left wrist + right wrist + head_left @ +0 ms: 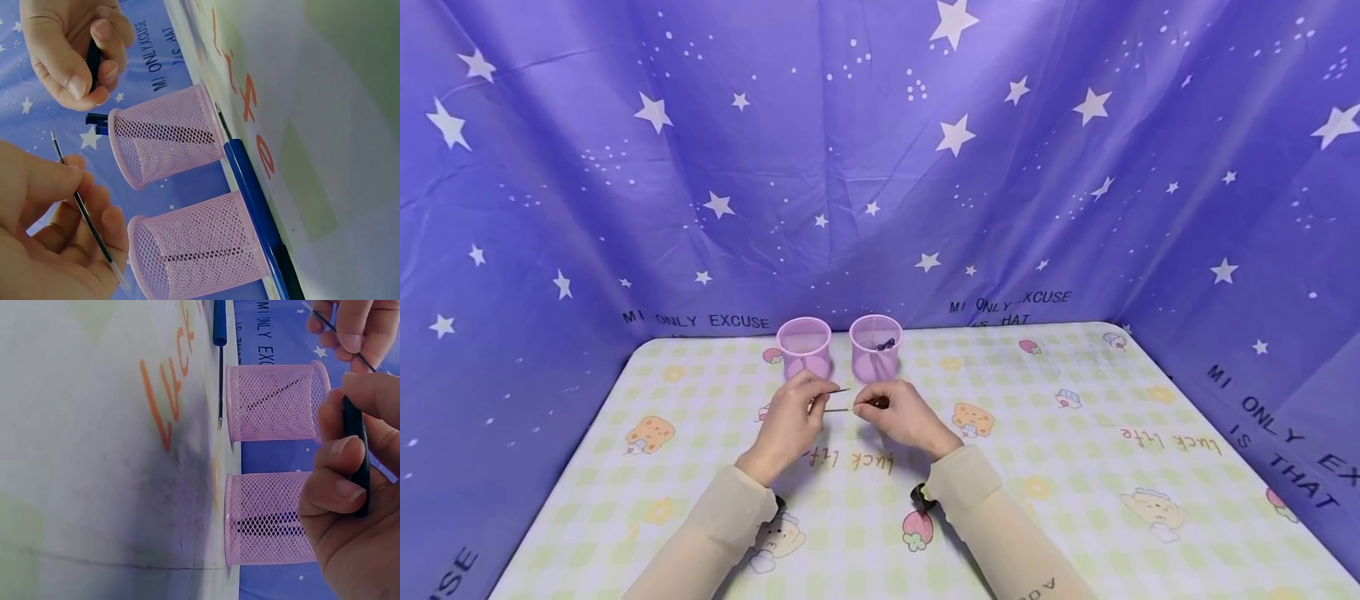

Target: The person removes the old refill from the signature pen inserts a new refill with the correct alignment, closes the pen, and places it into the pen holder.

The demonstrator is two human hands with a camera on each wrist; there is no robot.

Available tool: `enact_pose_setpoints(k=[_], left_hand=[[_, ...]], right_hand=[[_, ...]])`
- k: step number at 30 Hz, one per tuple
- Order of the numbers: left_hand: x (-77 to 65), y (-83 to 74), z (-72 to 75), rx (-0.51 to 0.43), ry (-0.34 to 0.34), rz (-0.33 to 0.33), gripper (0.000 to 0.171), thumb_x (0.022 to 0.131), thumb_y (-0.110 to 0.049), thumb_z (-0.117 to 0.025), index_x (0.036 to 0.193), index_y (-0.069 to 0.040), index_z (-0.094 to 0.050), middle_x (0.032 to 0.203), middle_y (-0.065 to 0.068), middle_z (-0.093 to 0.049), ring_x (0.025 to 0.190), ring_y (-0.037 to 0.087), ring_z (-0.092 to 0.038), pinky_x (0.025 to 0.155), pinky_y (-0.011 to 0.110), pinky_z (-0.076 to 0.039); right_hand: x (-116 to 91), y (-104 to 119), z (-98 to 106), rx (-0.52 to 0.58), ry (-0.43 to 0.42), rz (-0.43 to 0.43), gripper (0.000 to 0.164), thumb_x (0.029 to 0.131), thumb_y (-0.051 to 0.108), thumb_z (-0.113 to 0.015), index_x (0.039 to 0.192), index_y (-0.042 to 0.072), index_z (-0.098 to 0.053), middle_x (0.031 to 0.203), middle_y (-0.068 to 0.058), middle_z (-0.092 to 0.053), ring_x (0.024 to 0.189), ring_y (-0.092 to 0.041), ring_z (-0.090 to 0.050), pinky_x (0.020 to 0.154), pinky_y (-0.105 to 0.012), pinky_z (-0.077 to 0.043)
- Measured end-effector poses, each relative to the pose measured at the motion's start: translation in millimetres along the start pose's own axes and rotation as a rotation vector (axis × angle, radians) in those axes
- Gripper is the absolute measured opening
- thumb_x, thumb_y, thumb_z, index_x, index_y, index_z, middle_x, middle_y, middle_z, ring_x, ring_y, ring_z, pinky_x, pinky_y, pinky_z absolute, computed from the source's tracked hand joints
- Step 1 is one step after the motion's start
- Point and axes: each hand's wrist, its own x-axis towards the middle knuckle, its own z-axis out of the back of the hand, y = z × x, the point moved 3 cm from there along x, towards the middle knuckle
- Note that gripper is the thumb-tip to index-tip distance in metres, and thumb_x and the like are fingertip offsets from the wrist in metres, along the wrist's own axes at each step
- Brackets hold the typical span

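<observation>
Pinching a thin ink refill (84,212) in the left hand (790,417) and gripping a short dark pen part (357,453) in the right hand (904,412), above a checked surface (1000,533). Just beyond, two pink mesh cups (876,365) side by side, with dark pens (887,344) inside the right one. In front of the left cup (200,225), a blue pen (252,190) with tip exposed.

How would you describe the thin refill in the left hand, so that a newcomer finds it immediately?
Find the checked tablecloth, then the two pink mesh cups on it. Near them, the left hand pinches a thin dark refill with a pale end. It is bare and much slimmer than the black piece in the right hand.
</observation>
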Motion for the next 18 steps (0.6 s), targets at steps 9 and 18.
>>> enact_pose_setpoints(k=[9, 18], left_hand=[[-0.1, -4.2, -3.6, 0.077, 0.056, 0.031, 0.021, 0.082, 0.007, -0.066, 0.094, -0.008, -0.075, 0.086, 0.000, -0.063, 0.076, 0.014, -0.057, 0.070, 0.032, -0.049], [-3.8, -3.4, -4.5, 0.134, 0.087, -0.008, 0.023, 0.079, 0.008, -0.065, 0.092, -0.008, -0.075, 0.083, 0.000, -0.062, 0.078, 0.017, -0.060, 0.074, 0.034, -0.050]], right_hand=[[1.5, 0.6, 3.9, -0.012, 0.016, 0.014, 0.006, 0.089, 0.018, -0.066, 0.090, 0.015, -0.072, 0.085, 0.010, -0.066, 0.081, -0.008, -0.060, 0.076, -0.027, -0.051], [0.7, 0.3, 6.3, -0.027, 0.025, 0.014, 0.006, 0.089, 0.017, -0.066, 0.089, 0.014, -0.071, 0.085, 0.009, -0.065, 0.081, -0.009, -0.060, 0.077, -0.027, -0.050]])
